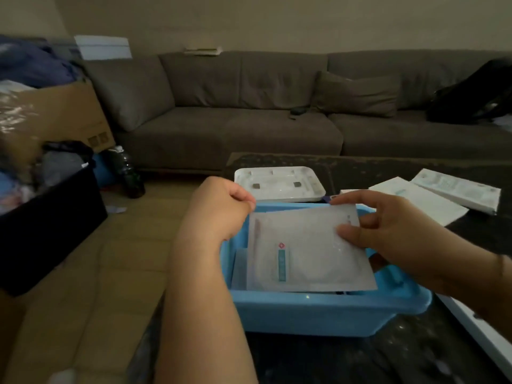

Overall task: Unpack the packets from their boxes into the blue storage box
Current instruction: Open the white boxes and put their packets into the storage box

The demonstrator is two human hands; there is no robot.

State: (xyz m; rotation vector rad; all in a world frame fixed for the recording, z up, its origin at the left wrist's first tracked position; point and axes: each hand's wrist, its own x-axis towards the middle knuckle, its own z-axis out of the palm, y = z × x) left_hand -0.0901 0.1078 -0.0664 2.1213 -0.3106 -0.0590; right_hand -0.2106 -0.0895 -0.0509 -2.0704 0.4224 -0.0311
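A long grey sofa [249, 106] fills the far side of a dim living room, its cushions running from ten o'clock round to two o'clock. At nine o'clock a cardboard carton [63, 117] stuffed with clothes and plastic leans over a black bin [47, 228], with a dark bottle [130, 173] standing on the floor beside them. In the foreground a dark table [415, 353] carries a blue storage box [318, 311], sitting dead centre. Just behind the box, at twelve o'clock, a white lid [279, 184] lies upside down. Over at two o'clock two flat white cartons [432, 196] lie side by side on the tabletop, well apart from the blue box. A person's two bare hands hold one pale, square packet [302, 250] flat over the open box, tilted slightly, its printed teal strip facing up. The left hand [221, 209] is curled at the packet's upper left corner, fingers closed down on the edge. The right hand [393, 231] pinches the packet's right edge, thumb on top and fingers underneath. Beneath the held packet, the edge of another pale packet [239, 270] shows inside the box at its left side.
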